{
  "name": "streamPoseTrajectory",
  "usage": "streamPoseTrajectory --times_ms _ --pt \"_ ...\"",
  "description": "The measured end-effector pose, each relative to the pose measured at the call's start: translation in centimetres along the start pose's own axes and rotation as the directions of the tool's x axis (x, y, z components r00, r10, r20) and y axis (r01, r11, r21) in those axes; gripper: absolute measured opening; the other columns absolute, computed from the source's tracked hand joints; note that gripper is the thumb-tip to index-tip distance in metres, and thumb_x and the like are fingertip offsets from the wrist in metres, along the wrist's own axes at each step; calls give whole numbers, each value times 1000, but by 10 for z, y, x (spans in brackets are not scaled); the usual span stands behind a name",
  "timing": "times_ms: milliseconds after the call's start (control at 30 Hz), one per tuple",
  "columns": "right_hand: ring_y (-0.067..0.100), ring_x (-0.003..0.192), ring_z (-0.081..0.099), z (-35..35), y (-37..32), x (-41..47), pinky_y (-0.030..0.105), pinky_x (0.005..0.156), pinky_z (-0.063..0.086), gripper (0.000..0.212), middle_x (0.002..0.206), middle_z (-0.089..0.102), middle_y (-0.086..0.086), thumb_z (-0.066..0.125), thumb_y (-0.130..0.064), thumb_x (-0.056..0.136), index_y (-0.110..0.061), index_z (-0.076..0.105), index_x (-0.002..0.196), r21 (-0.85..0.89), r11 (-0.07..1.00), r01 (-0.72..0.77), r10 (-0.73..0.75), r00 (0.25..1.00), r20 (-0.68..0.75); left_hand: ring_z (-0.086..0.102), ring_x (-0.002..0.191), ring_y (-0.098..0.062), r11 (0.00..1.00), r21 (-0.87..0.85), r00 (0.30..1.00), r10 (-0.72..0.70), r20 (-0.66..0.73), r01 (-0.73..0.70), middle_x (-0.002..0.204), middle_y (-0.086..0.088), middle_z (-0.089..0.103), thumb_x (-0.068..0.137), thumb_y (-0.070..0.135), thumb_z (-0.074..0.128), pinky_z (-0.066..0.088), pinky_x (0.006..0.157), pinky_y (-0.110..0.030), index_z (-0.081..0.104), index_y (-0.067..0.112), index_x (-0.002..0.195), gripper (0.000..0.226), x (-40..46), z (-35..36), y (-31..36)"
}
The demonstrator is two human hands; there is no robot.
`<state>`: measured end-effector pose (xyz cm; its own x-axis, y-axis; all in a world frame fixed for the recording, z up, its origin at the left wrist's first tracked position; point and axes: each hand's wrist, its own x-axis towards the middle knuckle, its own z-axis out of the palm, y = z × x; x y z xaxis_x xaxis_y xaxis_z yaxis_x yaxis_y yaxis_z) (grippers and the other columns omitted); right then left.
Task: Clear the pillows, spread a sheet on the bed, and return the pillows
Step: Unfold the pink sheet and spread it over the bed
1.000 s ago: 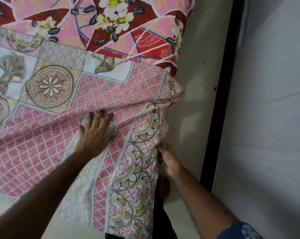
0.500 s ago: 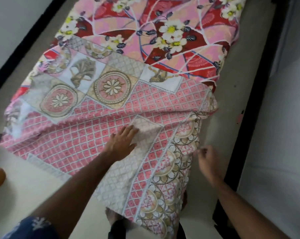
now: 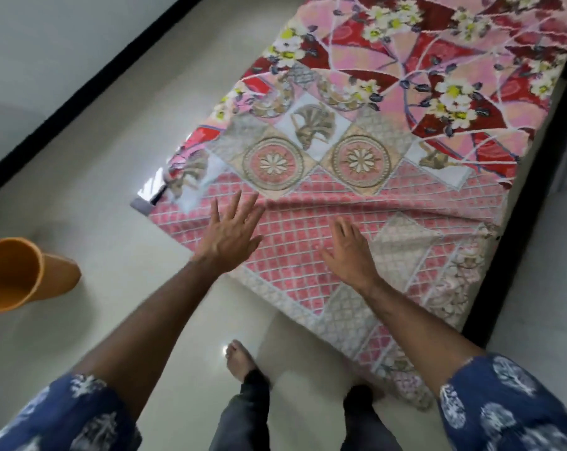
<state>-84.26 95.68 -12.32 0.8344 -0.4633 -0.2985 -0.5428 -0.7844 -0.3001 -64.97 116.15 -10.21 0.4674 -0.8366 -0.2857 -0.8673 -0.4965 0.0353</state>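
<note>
A pink and red patterned sheet (image 3: pixel 308 242) with medallions and a lattice print covers the near part of the low bed. Beyond it lies a red and pink floral cover (image 3: pixel 422 66). My left hand (image 3: pixel 228 236) is flat with its fingers spread over the sheet's left part, near the bed's near-left edge. My right hand (image 3: pixel 350 252) lies flat, palm down, over the lattice print a little to the right. Neither hand holds anything. The sheet's near-right corner (image 3: pixel 406 372) hangs over the bed's end toward the floor. No pillow is in view.
An orange plastic bin (image 3: pixel 21 275) lies on its side on the pale tiled floor (image 3: pixel 113 157) at the left. A black skirting (image 3: pixel 80 89) runs along the left wall. My bare foot (image 3: pixel 240 359) stands at the bed's end. A dark strip (image 3: pixel 542 177) borders the bed's right side.
My right hand has let go of the sheet's right edge and moved onto its top. My left hand has slid left across the sheet. The view has swung left, showing the orange bin.
</note>
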Motion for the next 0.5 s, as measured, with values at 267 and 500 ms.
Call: streamPoseTrajectory --times_ms 267,500 --pt "33 150 27 -21 -162 47 48 121 24 77 163 28 14 62 -41 95 -12 27 157 -37 998 56 -55 998 18 6 156 -33 998 -34 999 -54 -4 53 169 -7 13 100 49 46 13 116 -71 23 20 159 69 -75 -56 -153" --pt "35 146 31 -31 -227 130 51 117 33 78 162 26 14 61 -42 96 -13 24 157 22 1000 -22 21 999 47 -4 156 -32 998 19 998 63 0 -63 170 -5 1 102 54 26 6 119 -69 14 21 161 69 -31 -102 -235"
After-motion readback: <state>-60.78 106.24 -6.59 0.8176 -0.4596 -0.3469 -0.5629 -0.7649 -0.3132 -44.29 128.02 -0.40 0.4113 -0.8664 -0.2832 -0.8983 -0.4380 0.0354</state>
